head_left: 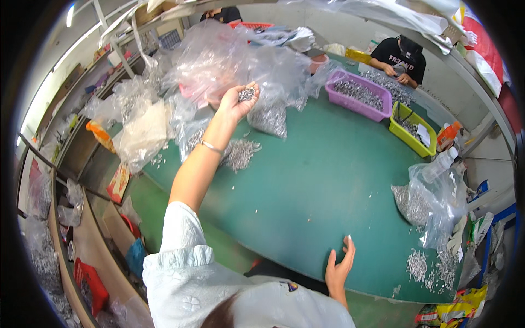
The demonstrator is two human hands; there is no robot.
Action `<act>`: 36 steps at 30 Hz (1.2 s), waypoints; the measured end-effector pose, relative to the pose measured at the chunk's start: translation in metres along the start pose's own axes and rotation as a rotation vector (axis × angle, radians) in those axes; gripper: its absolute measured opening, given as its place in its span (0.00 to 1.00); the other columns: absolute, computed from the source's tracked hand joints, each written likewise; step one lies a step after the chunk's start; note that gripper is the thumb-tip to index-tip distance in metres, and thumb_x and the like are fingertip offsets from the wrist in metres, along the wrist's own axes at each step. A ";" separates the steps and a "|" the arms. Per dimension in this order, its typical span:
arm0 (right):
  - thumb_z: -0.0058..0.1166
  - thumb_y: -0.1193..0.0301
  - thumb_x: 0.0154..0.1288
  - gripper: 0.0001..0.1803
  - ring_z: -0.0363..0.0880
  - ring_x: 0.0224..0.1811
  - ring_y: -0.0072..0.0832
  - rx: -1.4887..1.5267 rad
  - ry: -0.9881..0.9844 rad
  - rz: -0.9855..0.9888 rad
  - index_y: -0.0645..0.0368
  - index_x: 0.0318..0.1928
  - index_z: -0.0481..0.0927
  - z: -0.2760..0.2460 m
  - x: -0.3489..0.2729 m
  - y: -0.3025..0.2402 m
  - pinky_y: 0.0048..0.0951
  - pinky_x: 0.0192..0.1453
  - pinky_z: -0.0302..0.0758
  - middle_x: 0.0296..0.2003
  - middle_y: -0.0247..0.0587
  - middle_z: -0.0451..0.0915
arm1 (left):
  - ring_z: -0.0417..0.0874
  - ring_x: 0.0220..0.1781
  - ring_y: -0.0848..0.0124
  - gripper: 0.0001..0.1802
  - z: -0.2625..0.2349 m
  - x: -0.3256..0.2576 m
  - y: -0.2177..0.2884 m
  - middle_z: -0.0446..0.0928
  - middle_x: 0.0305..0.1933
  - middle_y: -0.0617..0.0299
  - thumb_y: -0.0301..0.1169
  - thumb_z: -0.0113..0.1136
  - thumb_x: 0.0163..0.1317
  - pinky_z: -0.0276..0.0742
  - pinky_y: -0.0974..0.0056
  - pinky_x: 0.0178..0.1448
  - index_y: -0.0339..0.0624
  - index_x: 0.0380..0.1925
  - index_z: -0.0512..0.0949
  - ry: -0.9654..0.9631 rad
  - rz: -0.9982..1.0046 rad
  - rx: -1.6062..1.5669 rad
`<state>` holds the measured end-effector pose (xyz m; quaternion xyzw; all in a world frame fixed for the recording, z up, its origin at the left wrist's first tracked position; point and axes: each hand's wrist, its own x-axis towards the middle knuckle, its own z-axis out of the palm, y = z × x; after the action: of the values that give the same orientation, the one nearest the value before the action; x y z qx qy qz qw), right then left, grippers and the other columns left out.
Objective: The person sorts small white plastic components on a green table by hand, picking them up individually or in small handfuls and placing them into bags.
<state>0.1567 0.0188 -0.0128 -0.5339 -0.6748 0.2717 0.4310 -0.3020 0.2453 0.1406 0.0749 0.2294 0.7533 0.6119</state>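
Observation:
My left hand (234, 104) reaches far across the green table (306, 175), palm up, with its fingers curled around a handful of small silver metal pieces (247, 94). Just beyond it stands a clear plastic bag of similar metal pieces (268, 117). Below the wrist lies a loose heap of thin silver pieces (240, 154). By the near table edge is my right hand (340, 268), empty, its thumb and fingers apart. To its right, two loose heaps lie close together, a paler pile (417, 264) and a greyer pile (445, 269).
Large clear bags (205, 54) crowd the far left. A purple basket (377, 116) and a yellow-green basket (407, 143) hold metal parts at the far right, near a seated co-worker (402, 60). An open bag of pieces (415, 203) and a clear bottle (440, 164) stand along the right edge.

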 end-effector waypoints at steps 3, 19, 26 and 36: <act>0.52 0.80 0.59 0.32 0.67 0.62 0.48 -0.007 -0.037 0.042 0.66 0.65 0.62 0.000 0.003 -0.003 0.40 0.63 0.64 0.61 0.57 0.67 | 0.79 0.40 0.58 0.13 0.003 0.081 0.022 0.74 0.42 0.45 0.20 0.47 0.64 0.83 0.57 0.43 0.25 0.47 0.70 0.134 0.157 0.295; 0.57 0.77 0.56 0.28 0.66 0.63 0.51 -0.037 0.016 0.078 0.64 0.59 0.70 0.003 0.004 -0.003 0.42 0.68 0.62 0.60 0.53 0.68 | 0.84 0.32 0.58 0.20 -0.035 0.148 0.001 0.82 0.28 0.44 0.42 0.59 0.60 0.76 0.54 0.42 0.31 0.34 0.84 -0.178 0.393 2.241; 0.56 0.80 0.57 0.23 0.73 0.59 0.46 0.154 0.096 0.059 0.63 0.55 0.74 -0.005 0.008 -0.003 0.36 0.62 0.69 0.56 0.52 0.73 | 0.75 0.57 0.41 0.40 -0.035 0.145 0.011 0.75 0.48 0.28 0.60 0.36 0.69 0.68 0.49 0.61 0.28 0.46 0.77 -0.251 0.236 2.538; 0.55 0.75 0.61 0.21 0.77 0.39 0.29 -0.128 0.610 0.093 0.64 0.55 0.72 -0.244 0.122 0.114 0.31 0.43 0.74 0.41 0.39 0.79 | 0.79 0.53 0.46 0.18 0.028 0.043 -0.074 0.78 0.49 0.38 0.36 0.56 0.66 0.73 0.53 0.57 0.33 0.47 0.77 -0.232 1.004 2.300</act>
<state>0.4182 0.1445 0.0456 -0.6471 -0.5050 0.0758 0.5661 -0.2360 0.3044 0.1253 0.7076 0.6425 0.2566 -0.1434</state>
